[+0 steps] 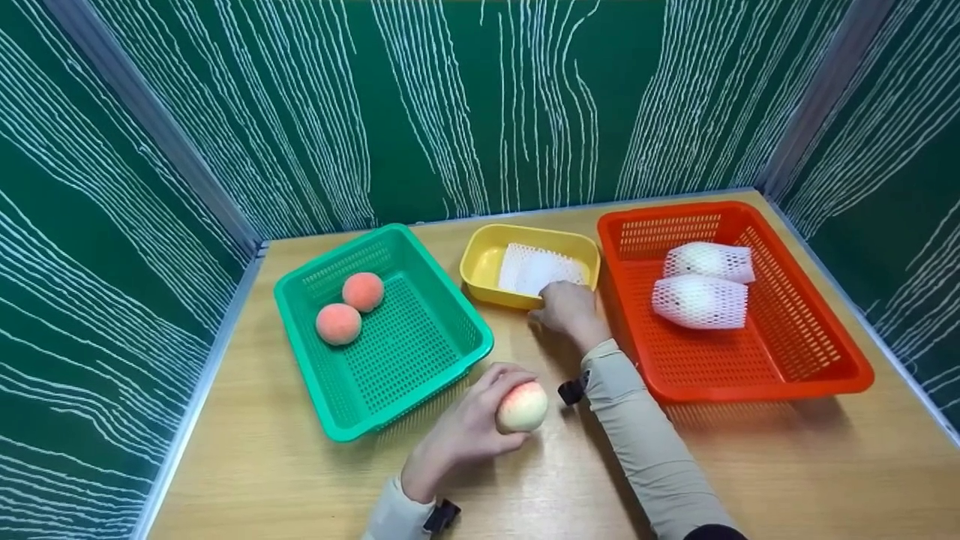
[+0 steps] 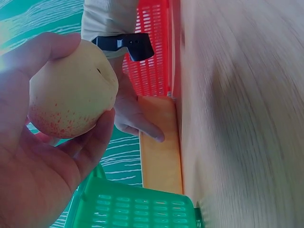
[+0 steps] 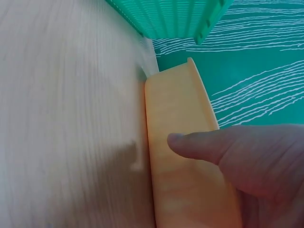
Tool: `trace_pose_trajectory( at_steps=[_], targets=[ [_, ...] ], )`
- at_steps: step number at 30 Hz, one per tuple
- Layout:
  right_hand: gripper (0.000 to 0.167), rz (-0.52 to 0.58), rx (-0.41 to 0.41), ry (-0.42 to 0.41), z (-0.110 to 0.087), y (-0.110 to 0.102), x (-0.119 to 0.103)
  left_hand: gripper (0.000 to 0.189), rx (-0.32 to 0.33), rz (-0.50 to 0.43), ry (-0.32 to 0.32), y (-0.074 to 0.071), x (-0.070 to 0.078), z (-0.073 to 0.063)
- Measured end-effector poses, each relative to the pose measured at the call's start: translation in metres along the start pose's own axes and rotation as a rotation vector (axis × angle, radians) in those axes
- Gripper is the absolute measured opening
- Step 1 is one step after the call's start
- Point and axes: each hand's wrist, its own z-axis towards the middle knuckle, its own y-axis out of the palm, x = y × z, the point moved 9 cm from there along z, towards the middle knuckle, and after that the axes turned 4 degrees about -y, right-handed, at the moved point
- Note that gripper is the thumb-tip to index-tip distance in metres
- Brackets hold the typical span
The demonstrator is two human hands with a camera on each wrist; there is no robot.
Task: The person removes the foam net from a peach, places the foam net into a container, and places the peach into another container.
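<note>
My left hand (image 1: 480, 412) grips a pale peach (image 1: 523, 407) with a red blush, holding it above the table in front of the green basket. In the left wrist view, thumb and fingers curl round the peach (image 2: 71, 90). My right hand (image 1: 568, 307) is at the front rim of a small yellow container (image 1: 480, 289). White foam net sleeves (image 1: 536, 268) lie inside that container. In the right wrist view the thumb of the right hand (image 3: 256, 156) lies along the outside of the yellow wall (image 3: 175, 114); the other fingers are hidden, so I cannot tell what they hold.
A green basket (image 1: 409, 409) on the left contains two pink-orange peaches (image 1: 351, 307). On the right, a red basket (image 1: 750, 391) contains two pale fruits in white net sleeves (image 1: 701, 300). Green panels with white lines (image 1: 435, 112) border the wooden table (image 1: 247, 420).
</note>
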Motion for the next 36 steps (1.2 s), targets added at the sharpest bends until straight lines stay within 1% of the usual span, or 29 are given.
trace_pose_trajectory(
  at_steps=[6, 12, 14, 17, 19, 21, 23, 24, 27, 29, 31, 34, 36],
  targets=[
    [0.031, -0.020, 0.067, -0.045, -0.001, -0.003, -0.002, 0.074, 0.011, 0.000, 0.004, -0.001, 0.002, 0.000],
    [0.028, 0.037, 0.147, -0.040, -0.007, -0.003, 0.001, 0.073, 0.026, -0.015, 0.007, -0.002, 0.001, -0.002],
    [0.032, 0.068, 0.171, -0.033, -0.007, -0.004, 0.002, 0.072, 0.037, -0.034, 0.002, -0.004, 0.001, -0.002],
    [0.043, 0.120, 0.187, -0.025, -0.009, -0.005, 0.003, 0.072, 0.054, -0.062, -0.009, -0.007, 0.001, -0.002],
    [0.048, 0.143, 0.206, -0.032, -0.011, -0.008, 0.002, 0.072, 0.059, -0.068, -0.013, -0.009, 0.002, -0.002],
    [0.049, 0.163, 0.245, -0.058, -0.015, -0.014, -0.004, 0.071, 0.066, -0.070, -0.018, -0.012, 0.002, -0.002],
    [0.047, 0.185, 0.299, -0.113, -0.021, -0.021, -0.013, 0.071, 0.081, -0.067, -0.019, -0.014, 0.003, -0.003],
    [0.045, 0.197, 0.326, -0.157, -0.024, -0.024, -0.020, 0.070, 0.090, -0.069, -0.021, -0.016, 0.004, -0.004],
    [0.039, 0.239, 0.384, -0.329, -0.038, -0.032, -0.044, 0.070, 0.121, -0.059, -0.014, -0.022, 0.007, -0.006],
    [0.038, 0.271, 0.392, -0.449, -0.048, -0.034, -0.058, 0.071, 0.128, -0.059, -0.005, -0.026, 0.011, -0.006],
    [0.038, 0.287, 0.386, -0.549, -0.058, -0.034, -0.070, 0.072, 0.123, -0.061, 0.009, -0.028, 0.014, -0.007],
    [0.043, 0.298, 0.370, -0.657, -0.071, -0.032, -0.082, 0.073, 0.109, -0.059, 0.021, -0.031, 0.018, -0.008],
    [0.045, 0.292, 0.373, -0.720, -0.078, -0.030, -0.089, 0.073, 0.102, -0.052, 0.028, -0.031, 0.021, -0.009]
  ],
)
